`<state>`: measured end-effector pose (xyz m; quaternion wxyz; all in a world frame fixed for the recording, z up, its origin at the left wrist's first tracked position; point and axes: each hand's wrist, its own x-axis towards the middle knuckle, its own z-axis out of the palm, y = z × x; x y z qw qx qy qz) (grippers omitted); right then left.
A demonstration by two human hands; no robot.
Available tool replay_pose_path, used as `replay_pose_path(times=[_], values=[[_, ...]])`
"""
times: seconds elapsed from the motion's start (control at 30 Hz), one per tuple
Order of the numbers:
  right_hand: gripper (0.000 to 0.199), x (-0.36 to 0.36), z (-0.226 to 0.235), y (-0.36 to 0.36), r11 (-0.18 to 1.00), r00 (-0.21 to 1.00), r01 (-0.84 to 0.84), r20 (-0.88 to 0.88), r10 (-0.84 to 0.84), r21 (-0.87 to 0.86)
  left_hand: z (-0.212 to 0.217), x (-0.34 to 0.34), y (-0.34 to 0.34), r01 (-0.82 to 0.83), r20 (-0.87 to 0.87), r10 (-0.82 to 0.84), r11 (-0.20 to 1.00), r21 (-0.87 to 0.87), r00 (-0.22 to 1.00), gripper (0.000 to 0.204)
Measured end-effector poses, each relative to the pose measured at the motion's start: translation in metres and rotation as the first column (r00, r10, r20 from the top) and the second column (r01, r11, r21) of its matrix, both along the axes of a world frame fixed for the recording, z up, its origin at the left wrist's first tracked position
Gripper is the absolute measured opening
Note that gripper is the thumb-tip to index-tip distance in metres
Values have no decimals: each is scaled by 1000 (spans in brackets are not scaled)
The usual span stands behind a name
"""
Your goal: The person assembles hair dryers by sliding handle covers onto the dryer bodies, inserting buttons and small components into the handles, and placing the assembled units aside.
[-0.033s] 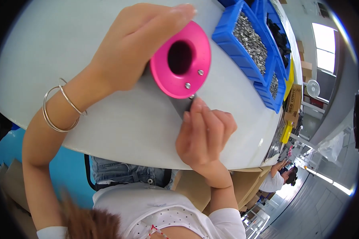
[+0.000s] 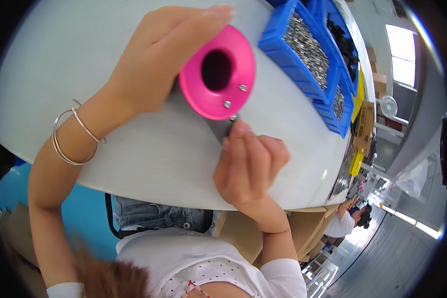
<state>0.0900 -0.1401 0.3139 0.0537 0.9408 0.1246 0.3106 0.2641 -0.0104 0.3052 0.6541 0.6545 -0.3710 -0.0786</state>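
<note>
My left hand is closed round a bright pink, flared plastic piece with a dark round hole. Its thumb side lies along the upper left of the rim. Two silver screw heads sit on the lower right of the flare. Just below the rim, my right hand pinches a small silver screw between thumb and forefinger, its other fingers curled. A grey shape extends under the pink piece towards these fingertips; whether it is a part or a shadow, I cannot tell.
Blue bins stand at the right of the white table, holding many small metal parts and black parts. Beyond are a cardboard box and a yellow container. Another person sits farther right.
Both hands and the pink piece appear slightly farther left, and the bins have shifted left a little too. Both grips look the same.
</note>
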Motion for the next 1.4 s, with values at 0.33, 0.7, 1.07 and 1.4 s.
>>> replay_pose_path(times=[0.33, 0.7, 1.07, 1.4], values=[[28, -1, -11, 10, 940, 996, 24, 74, -52, 339, 0, -11, 1, -28, -273, -17, 987, -159, 962, 44], [20, 7, -5, -8, 473, 975, 145, -207, 82, 869, -36, 3, -7, -171, 7, 179, 952, -252, 984, 39], [33, 28, 26, -33, 44, 642, 672, -612, 461, 739, -6, 0, -2, 18, -142, -49, 976, -215, 989, 37], [39, 15, -4, -41, -62, 766, 462, -363, 531, 885, -11, 7, 3, 88, -298, -136, 982, -169, 945, 74]])
